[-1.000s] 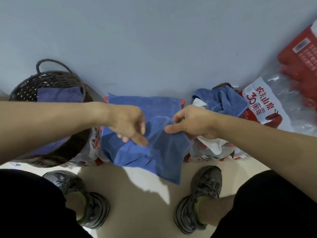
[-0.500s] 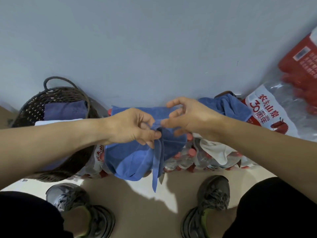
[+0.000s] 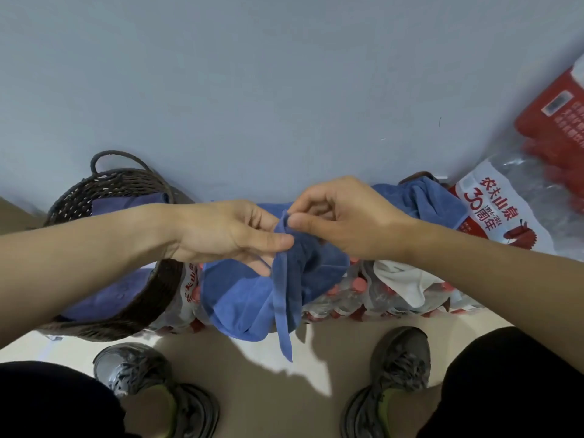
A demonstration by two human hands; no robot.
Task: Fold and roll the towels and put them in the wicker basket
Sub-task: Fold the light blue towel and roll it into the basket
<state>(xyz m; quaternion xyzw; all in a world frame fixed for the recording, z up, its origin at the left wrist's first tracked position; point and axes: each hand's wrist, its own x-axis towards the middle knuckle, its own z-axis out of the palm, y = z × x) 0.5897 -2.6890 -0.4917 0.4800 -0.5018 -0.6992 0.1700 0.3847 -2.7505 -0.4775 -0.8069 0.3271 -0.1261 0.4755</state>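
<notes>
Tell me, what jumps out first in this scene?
Two bare hands meet mid-frame: the left hand and right hand pinch the top of a blue towel that hangs toward the floor. A dark wicker basket stands at the left by the wall, purple cloth inside.

Red pkg [image 3: 556, 121] blurred, cut off right

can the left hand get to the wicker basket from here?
Probably yes. The dark woven wicker basket sits right beside and under the left hand with its top open; but that hand is pinching the blue towel.
</notes>
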